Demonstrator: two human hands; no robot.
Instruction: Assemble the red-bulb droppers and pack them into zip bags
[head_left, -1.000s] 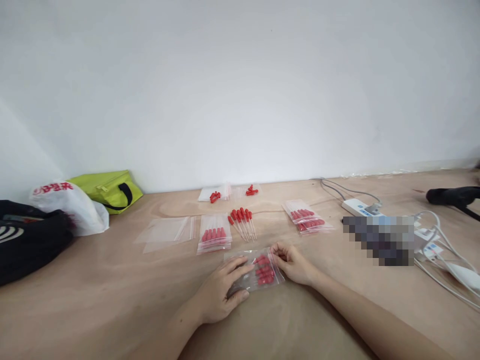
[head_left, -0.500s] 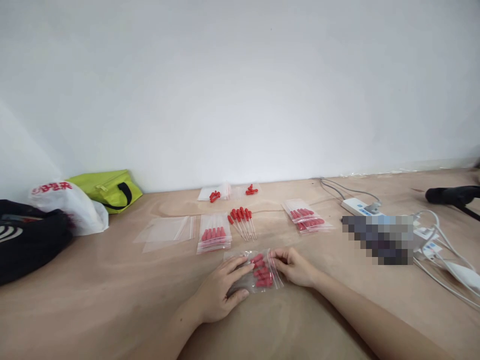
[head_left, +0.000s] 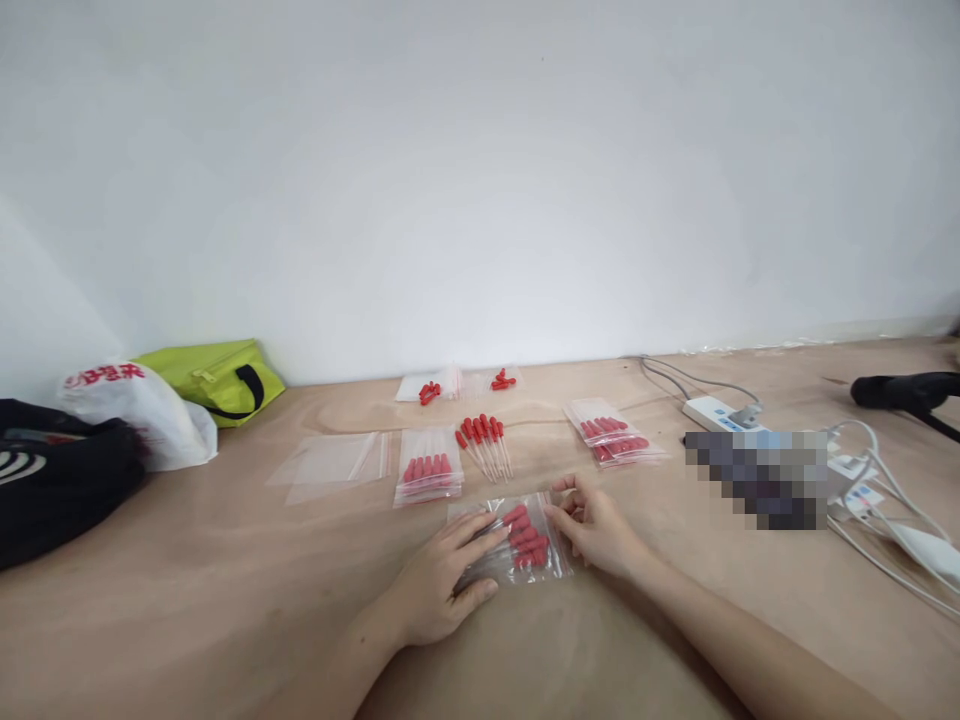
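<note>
A clear zip bag (head_left: pixel 556 558) holding several red-ended sticks lies flat on the table in front of me. My left hand (head_left: pixel 446 575) rests on the bag's left part with its fingers spread. At the bag's right edge is my right hand (head_left: pixel 592 525), its fingers curled and a little apart, the fingertips by the zip strip. Behind the bag, several loose red-headed sticks (head_left: pixel 487 440) are fanned out. To their left lies a stack of filled bags (head_left: pixel 427 468), and farther right another group of filled bags (head_left: pixel 613 435).
Flat clear bags (head_left: pixel 330 462) lie left. Small red pieces (head_left: pixel 429 393) sit on bags near the wall. A green bag (head_left: pixel 214 375), white plastic bag (head_left: pixel 142 420) and black bag (head_left: pixel 64 480) stand far left. A power strip (head_left: pixel 716 412) and cables lie right.
My right hand has shifted slightly right, and its fingers have loosened from the bag's edge. The bag's right side lies flatter. My left hand has stayed in place.
</note>
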